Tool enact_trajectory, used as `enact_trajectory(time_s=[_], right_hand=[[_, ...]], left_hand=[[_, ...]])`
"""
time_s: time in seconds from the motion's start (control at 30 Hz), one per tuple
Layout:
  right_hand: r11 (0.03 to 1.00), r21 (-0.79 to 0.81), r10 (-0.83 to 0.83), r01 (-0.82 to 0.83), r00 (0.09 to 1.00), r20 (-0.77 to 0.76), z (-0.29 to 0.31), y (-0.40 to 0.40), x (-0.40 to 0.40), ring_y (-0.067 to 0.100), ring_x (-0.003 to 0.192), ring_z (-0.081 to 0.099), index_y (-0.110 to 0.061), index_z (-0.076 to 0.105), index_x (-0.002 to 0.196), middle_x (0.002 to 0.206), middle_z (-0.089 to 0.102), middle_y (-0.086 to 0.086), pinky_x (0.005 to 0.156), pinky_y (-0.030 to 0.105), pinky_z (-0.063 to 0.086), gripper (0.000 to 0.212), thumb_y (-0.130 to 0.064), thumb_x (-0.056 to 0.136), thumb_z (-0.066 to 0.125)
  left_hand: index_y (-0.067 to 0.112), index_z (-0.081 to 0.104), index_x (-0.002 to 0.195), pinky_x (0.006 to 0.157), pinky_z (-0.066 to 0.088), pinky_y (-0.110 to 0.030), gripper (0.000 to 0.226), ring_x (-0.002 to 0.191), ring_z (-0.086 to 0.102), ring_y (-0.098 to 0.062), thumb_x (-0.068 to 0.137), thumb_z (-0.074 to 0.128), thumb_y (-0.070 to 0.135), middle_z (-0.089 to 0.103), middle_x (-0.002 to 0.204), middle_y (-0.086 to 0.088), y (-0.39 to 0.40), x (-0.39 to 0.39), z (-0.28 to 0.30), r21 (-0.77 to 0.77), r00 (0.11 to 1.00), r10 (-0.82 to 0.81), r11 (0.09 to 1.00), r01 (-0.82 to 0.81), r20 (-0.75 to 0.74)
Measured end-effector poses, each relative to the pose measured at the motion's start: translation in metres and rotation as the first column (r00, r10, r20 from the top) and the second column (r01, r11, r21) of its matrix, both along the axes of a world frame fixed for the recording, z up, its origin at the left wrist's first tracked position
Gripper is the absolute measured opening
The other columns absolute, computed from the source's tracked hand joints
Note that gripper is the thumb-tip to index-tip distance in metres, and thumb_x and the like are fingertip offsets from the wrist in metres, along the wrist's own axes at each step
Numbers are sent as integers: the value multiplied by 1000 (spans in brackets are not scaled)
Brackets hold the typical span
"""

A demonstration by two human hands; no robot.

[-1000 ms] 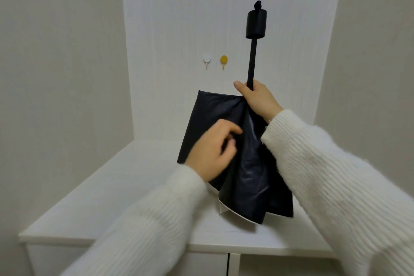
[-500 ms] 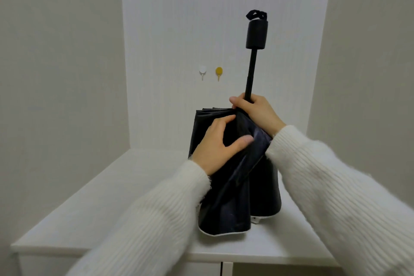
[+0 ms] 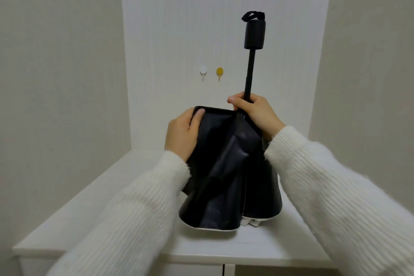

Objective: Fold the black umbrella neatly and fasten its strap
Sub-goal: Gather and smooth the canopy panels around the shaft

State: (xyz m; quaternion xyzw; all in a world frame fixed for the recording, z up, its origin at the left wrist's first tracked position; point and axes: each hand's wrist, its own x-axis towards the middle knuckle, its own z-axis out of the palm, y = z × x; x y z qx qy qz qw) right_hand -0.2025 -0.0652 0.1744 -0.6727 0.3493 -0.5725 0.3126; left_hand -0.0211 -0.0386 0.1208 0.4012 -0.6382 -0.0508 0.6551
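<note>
Nearest the camera, two white knitted sleeves (image 3: 125,215) reached forward to the black umbrella (image 3: 226,177), which stood on end on the white cabinet top (image 3: 94,204), canopy hem down and touching the surface, handle (image 3: 255,34) uppermost. Its long axis ran close to vertical, leaning slightly to the right toward the top. Left of the umbrella's shaft (image 3: 249,78), the left hand (image 3: 182,134) pinched the top edge of one canopy panel, thumb on the near face and fingers curled behind, drawing that panel out flat to the left. Right of that panel, the right hand (image 3: 253,112) was clenched around the shaft just where the fabric gathered, so it steadied the umbrella while the left worked the cloth. Both hands were about equally close to the umbrella; the left was the one on the fabric.

By my judgement the pleats were only partly laid, and the coming move depended on that outstretched panel being wrapped round the upright shaft toward the right hand. No fastening strap could be made out among the dark folds; a small loop (image 3: 253,16) showed only above the handle.

Beyond the umbrella, the cabinet top ran back to a pale wall (image 3: 170,18). Left of the shaft on that wall hung a white hook (image 3: 203,70) and a yellow hook (image 3: 219,72), side by side. Plain walls closed in on both sides.
</note>
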Motion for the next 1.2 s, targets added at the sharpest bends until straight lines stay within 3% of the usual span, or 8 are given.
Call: enact_trajectory(time_s=[0.13, 0.27, 0.53, 0.63, 0.77, 0.87, 1.03, 1.2], right_hand=[[997, 26, 68, -67, 998, -19, 2, 2, -1, 2, 62, 57, -21, 64, 72, 69, 60, -9, 59, 11, 45, 16, -28, 85, 69], [996, 48, 74, -72, 997, -34, 2, 1, 7, 1, 59, 55, -22, 63, 72, 67, 59, -10, 56, 11, 44, 16, -30, 86, 68], [996, 3, -85, 85, 996, 4, 0, -9, 17, 9, 65, 54, -10, 61, 91, 73, 56, -4, 62, 17, 44, 22, -32, 90, 62], [995, 0, -99, 99, 995, -19, 0, -7, 17, 7, 67, 56, -10, 61, 94, 77, 57, -4, 60, 13, 46, 25, -35, 92, 59], [999, -5, -47, 47, 997, -65, -1, -6, 14, 7, 68, 56, -17, 60, 86, 76, 58, -6, 67, 16, 46, 18, -35, 89, 64], [1000, 3, 4, -3, 998, -60, -3, -7, 10, 9, 72, 57, -18, 62, 86, 79, 60, -4, 73, 20, 47, 15, -33, 88, 66], [997, 41, 64, -62, 997, -45, -2, -7, 5, 8, 76, 58, -17, 63, 91, 84, 60, -2, 77, 20, 48, 16, -33, 87, 67], [999, 6, 43, -42, 996, -79, -3, -8, 6, 8, 77, 57, -17, 62, 89, 84, 60, -2, 80, 20, 46, 19, -36, 88, 65]], left_hand=[[13, 39, 56, 57, 32, -31, 47, 53, 34, -15, 93, 53, 38, 37, 51, 3, -14, 21, 5, 12, 993, 117, 993, -117, -34], [17, 54, 81, 66, 42, -34, 25, 64, 50, -18, 92, 53, 39, 50, 67, 7, -14, 27, 7, 53, 972, 234, 970, -236, 35], [28, 52, 118, 98, 32, -40, 55, 120, 45, -18, 74, 63, 58, 47, 129, 4, 20, -1, -16, -529, 731, 396, 847, -57, 555], [31, 46, 127, 98, 28, -43, 60, 120, 45, -18, 74, 63, 52, 49, 129, 4, 14, -8, -22, -433, 647, 455, 877, -207, 612], [28, 61, 101, 83, 20, -29, 14, 92, 55, -15, 87, 58, 28, 61, 93, 12, 5, 3, -8, -317, 804, 415, 901, -297, 425], [23, 63, 83, 86, 32, -27, 6, 87, 54, -10, 88, 61, 24, 60, 86, 9, 4, 14, 15, -18, 984, -8, 1000, 12, 176], [13, 63, 78, 84, 42, -23, 13, 79, 54, -7, 88, 61, 20, 58, 84, 3, 7, 27, 30, 216, 906, -417, 880, 423, -75], [23, 62, 73, 92, 35, -30, 22, 97, 53, -10, 84, 63, 42, 57, 96, 7, -3, 46, 30, 321, 929, -208, 941, 106, 305]])
